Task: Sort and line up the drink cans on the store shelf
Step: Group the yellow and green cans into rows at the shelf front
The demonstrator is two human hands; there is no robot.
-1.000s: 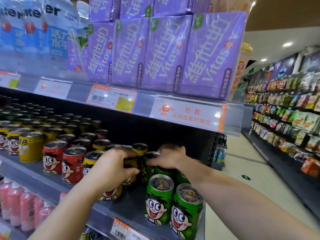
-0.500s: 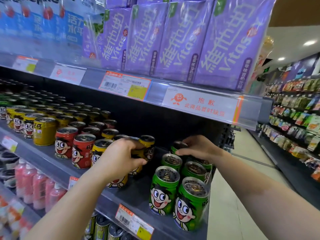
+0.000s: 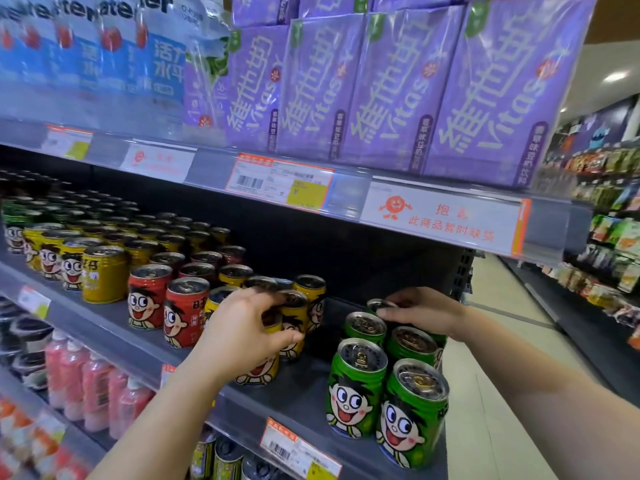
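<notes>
Left hand point(image 3: 242, 337) first: I have it curled over a yellow can point(image 3: 263, 362) at the front of the shelf point(image 3: 304, 393), fingers wrapped round its upper wall and thumb on the near side, so it is grasping that can. Just beyond its fingertips stand two more yellow cans point(image 3: 304, 306), upright and close together, and to its left the red cans point(image 3: 185, 313) already form a pair. I judge the grip is there to slide the yellow one back into its column.

Over on the other side, my right hand point(image 3: 420, 311) reaches deeper, fingers bent down over the top of the rear green can point(image 3: 377, 304); it looks like a pinch on the rim, though the palm hides most of that can. Nearer to me than that hand, four green cans point(image 3: 360, 386) stand two by two at the shelf's front edge, touching.

Every can I see stands with its long axis vertical, pull-tab up. The cartoon faces on the front green cans point outward toward the aisle, which I take to be the facing wanted for the whole line
</notes>
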